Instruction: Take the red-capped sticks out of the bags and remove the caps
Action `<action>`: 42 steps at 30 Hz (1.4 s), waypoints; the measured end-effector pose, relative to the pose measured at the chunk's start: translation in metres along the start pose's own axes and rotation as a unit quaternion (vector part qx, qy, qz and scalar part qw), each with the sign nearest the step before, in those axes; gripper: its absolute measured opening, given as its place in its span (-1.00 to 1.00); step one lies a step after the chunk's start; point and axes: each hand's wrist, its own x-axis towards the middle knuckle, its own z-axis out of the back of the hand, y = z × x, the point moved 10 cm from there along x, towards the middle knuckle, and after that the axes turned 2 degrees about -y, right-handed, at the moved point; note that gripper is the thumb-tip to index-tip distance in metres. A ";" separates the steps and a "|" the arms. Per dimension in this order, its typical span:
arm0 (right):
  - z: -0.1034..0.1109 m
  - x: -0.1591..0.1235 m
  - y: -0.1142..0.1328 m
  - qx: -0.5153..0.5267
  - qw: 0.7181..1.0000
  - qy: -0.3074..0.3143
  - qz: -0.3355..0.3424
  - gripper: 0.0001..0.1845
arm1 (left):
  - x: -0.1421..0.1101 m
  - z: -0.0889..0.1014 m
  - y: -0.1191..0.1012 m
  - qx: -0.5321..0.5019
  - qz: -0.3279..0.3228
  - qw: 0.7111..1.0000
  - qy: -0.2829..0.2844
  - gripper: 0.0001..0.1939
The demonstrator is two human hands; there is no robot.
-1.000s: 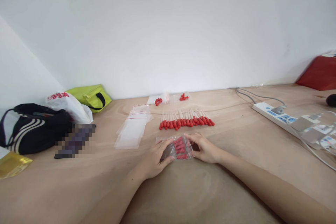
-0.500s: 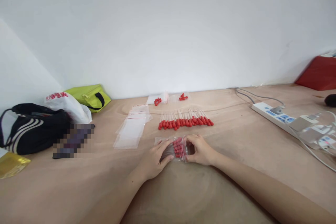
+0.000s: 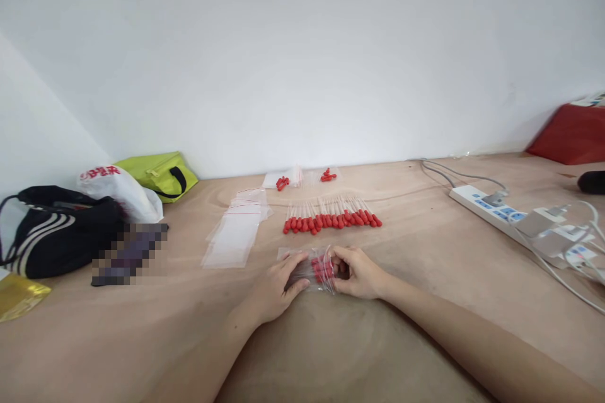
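Observation:
A small clear zip bag (image 3: 302,278) lies between my hands, with several red-tipped sticks (image 3: 323,269) inside, their red ends toward the right. My left hand (image 3: 280,286) closes on the bag's left part, thumb below and fingers above. At the bag's right end, my right hand (image 3: 358,272) pinches the zip edge between thumb and fingers; some of its fingertips are hidden. Just beyond the hands, a row of loose red-tipped sticks (image 3: 333,221) lies with the red ends facing me. Flat zip bags (image 3: 232,233) are fanned out left of that row.
Two small bags holding red pieces (image 3: 282,184) lie by the wall. At the left are a black bag (image 3: 70,233), a white plastic bag (image 3: 127,192) and a lime-green pouch (image 3: 161,176). A power strip (image 3: 486,208) with plugs and cables occupies the right, near a red bag (image 3: 571,135).
The red ends inside the bag sit slightly lower and the bag's right end has shifted a little under my right hand. Both hands keep their hold; the view has shifted slightly.

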 end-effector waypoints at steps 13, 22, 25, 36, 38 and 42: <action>0.026 -0.006 -0.023 -0.006 1.000 -0.003 -0.018 -0.67 | 0.000 0.001 0.001 -0.003 0.001 1.000 0.000 -0.55; 0.041 -0.010 -0.056 0.182 0.974 -0.012 -0.135 -0.62 | -0.001 0.000 0.004 -0.016 0.002 1.000 0.003 -0.55; 0.057 -0.014 -0.063 0.241 0.957 -0.023 -0.158 -0.59 | -0.001 0.000 0.007 -0.015 0.015 1.000 0.006 -0.55; 0.156 -0.018 -0.060 0.163 0.953 -0.231 -0.106 -0.57 | -0.001 0.004 -0.001 -0.018 -0.008 1.000 0.001 -0.56; 0.169 -0.015 -0.050 0.125 0.935 -0.325 -0.064 -0.59 | -0.001 0.004 0.000 -0.018 -0.007 1.000 -0.001 -0.57; 0.151 0.003 -0.016 -0.094 0.911 -0.399 0.036 -0.75 | 0.000 0.005 -0.001 -0.018 -0.011 1.000 0.000 -0.57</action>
